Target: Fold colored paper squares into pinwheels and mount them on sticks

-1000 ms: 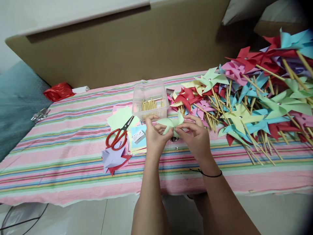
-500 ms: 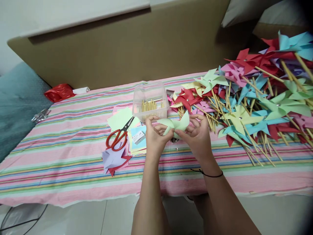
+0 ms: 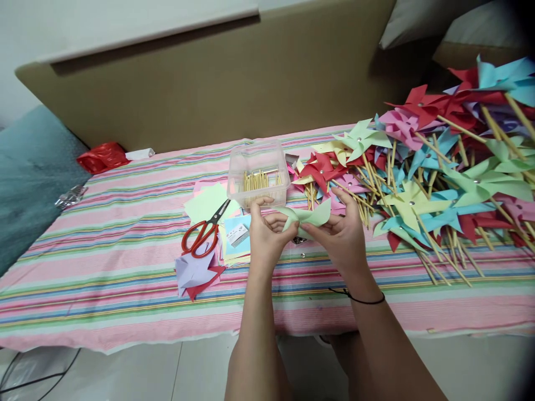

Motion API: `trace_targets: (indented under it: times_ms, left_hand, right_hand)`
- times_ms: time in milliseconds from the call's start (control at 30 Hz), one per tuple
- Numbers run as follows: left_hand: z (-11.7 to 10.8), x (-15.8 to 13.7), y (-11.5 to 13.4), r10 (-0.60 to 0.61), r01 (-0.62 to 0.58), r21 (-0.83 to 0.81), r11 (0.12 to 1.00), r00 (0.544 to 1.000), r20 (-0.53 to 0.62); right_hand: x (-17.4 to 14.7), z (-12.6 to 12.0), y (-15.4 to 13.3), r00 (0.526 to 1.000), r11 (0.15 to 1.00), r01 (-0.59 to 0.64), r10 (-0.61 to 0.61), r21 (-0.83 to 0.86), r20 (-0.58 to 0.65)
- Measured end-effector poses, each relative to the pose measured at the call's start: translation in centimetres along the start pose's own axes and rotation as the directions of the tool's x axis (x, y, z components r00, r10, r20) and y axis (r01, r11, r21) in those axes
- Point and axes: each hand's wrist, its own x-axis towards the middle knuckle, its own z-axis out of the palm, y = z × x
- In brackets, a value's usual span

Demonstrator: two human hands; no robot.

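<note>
A light green paper pinwheel (image 3: 311,217) with folded blades is held between my two hands above the striped cloth. My left hand (image 3: 270,228) pinches it near the centre with the thumb. From the other side my right hand (image 3: 340,231) grips it, thumb also near the middle. Behind my left hand stands a clear plastic box (image 3: 240,192) with thin wooden sticks (image 3: 257,180) in it. A small shiny piece (image 3: 303,255) lies on the cloth below the pinwheel. Dark small items beneath my hands are mostly hidden.
Red-handled scissors (image 3: 202,236) rest on sheets of coloured paper (image 3: 209,201) at left, with cut purple paper (image 3: 194,272) nearby. A big heap of finished pinwheels (image 3: 434,184) on sticks fills the right side. A red plastic bag (image 3: 103,158) sits at the far left.
The green pinwheel has turned slightly, its right blade now lower and reaching further right. My right hand has shifted a little to the right, and its fingers have moved.
</note>
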Motion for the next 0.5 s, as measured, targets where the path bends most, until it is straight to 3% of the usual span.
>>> trace_targets:
  times_ms: [500]
  left_hand:
    - [0.03,-0.13,0.05,-0.036,0.036,0.02,0.999,0.999,-0.013]
  right_hand:
    - [-0.26,0.02,-0.69,0.997,0.995,-0.001,-0.006,-0.1,-0.071]
